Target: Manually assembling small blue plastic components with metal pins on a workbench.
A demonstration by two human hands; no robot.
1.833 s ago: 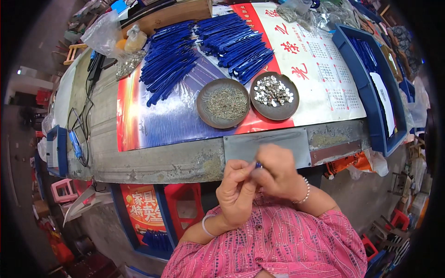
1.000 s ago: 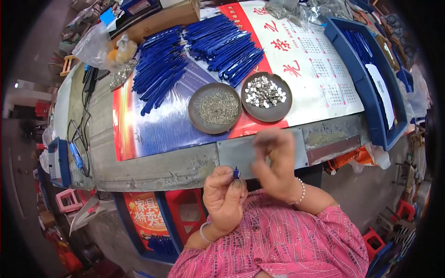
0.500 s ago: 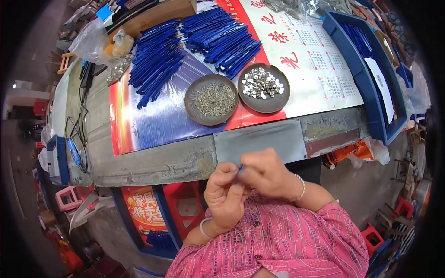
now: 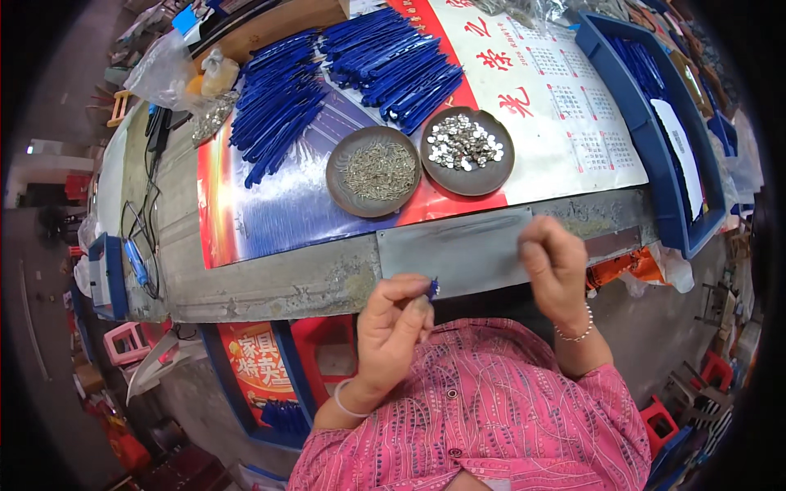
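Observation:
In front of my chest, my left hand [image 4: 395,329] pinches a small dark-blue piece [image 4: 433,289] with a pale tip between thumb and fingers; most of it is hidden. My right hand [image 4: 557,270] is raised apart from it, over the right end of a grey metal plate [image 4: 458,250] at the table's front edge. Its fingers are curled in, and whatever they hold, if anything, is hidden. Beyond the plate lie two round brown dishes: one [image 4: 337,195] has small thin metal pins, the other [image 4: 471,186] shiny silver round studs.
Bundles of blue strips [image 4: 278,106] lie on a calendar poster [image 4: 565,155] covering the table. A blue crate [image 4: 696,237] with more strips stands at the right. Clear plastic bags [image 4: 164,78] and a black cable [image 4: 151,196] are at the left. A red stool [image 4: 332,360] stands below.
My right hand has moved away from the left, to the right and upward. My left hand keeps the blue piece, which now shows more clearly.

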